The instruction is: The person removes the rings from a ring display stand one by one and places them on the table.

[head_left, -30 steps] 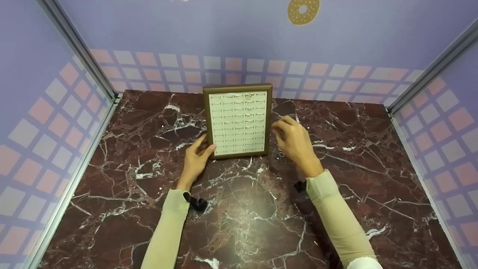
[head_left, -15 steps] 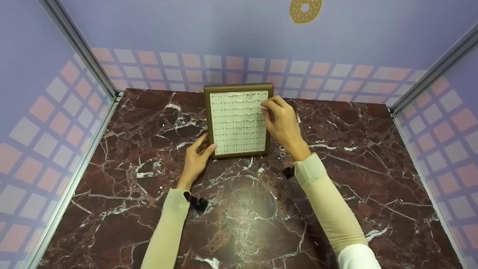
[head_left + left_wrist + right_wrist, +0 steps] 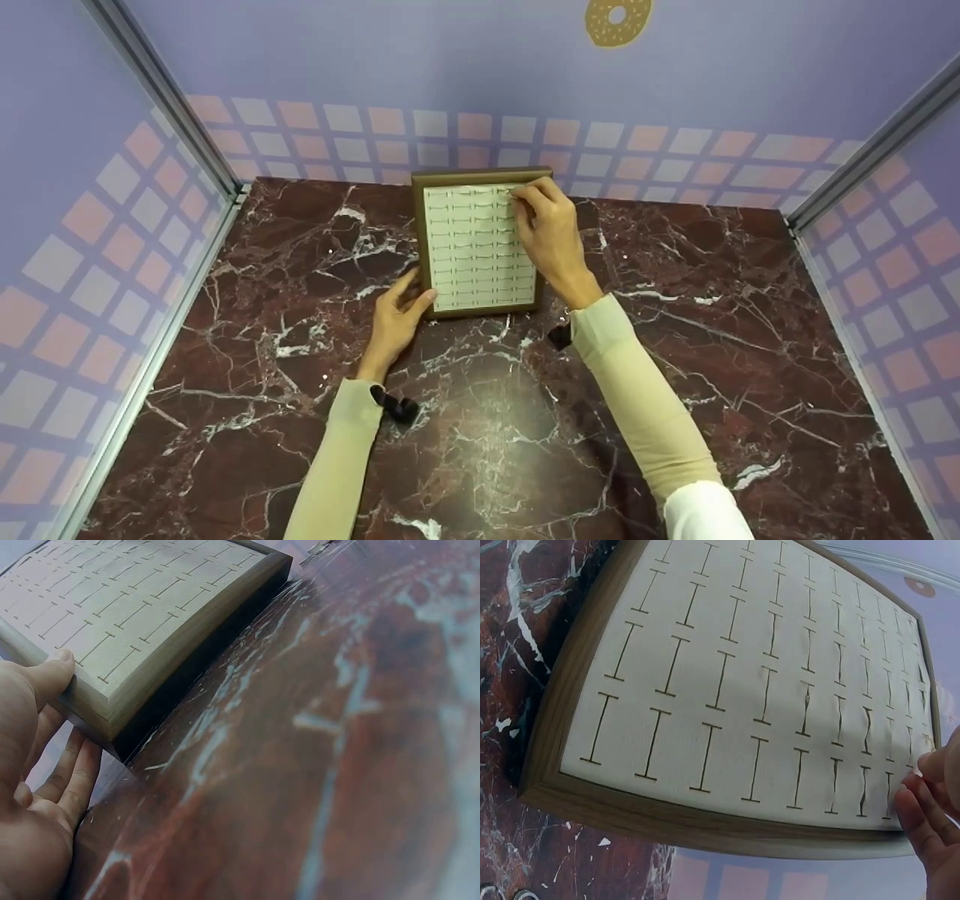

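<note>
A ring display board [image 3: 480, 255] with a wooden frame and a white slotted pad stands tilted back on the table. At its lower left corner my left hand [image 3: 396, 319] grips the frame, thumb [image 3: 56, 675] on the front and fingers [image 3: 79, 780] behind. My right hand [image 3: 551, 236] is at the upper right of the pad, fingertips together at a slot in the top rows. Between them it pinches a small ring, almost wholly hidden by the fingers [image 3: 919, 821]. A gold-coloured bit shows in a top slot beside the fingertips in the right wrist view.
Loose rings [image 3: 525, 895] lie on the marble-patterned table [image 3: 480, 442], at the lower left of the right wrist view. A lilac back wall [image 3: 337, 67] rises just behind the board, with side walls left and right.
My right hand has moved up and left, from beside the board's right edge to the top right slots. The left hand keeps its grip on the frame.
</note>
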Action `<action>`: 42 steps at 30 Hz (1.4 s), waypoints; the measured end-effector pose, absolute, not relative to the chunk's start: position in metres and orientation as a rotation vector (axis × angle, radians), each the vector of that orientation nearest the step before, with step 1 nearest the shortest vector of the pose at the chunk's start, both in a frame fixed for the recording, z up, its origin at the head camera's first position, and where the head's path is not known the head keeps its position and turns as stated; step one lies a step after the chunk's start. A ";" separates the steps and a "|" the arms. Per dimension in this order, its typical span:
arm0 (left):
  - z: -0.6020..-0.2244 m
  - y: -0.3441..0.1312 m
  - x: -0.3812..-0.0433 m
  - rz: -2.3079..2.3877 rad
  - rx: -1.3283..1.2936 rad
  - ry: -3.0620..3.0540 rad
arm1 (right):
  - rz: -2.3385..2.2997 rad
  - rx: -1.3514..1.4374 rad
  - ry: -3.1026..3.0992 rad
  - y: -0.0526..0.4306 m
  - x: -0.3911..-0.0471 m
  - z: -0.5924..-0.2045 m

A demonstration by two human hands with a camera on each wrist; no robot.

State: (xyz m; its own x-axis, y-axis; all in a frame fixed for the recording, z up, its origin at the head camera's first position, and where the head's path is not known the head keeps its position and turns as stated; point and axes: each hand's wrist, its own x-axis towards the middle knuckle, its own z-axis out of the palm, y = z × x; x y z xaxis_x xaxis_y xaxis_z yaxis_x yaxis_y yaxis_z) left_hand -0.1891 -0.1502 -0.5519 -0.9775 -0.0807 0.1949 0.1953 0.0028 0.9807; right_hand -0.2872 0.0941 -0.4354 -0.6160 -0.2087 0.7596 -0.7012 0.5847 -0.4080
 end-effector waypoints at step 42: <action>-0.549 -0.151 -0.188 -2.054 -0.091 -2.111 | 0.891 0.723 -2.172 0.092 -0.289 -0.429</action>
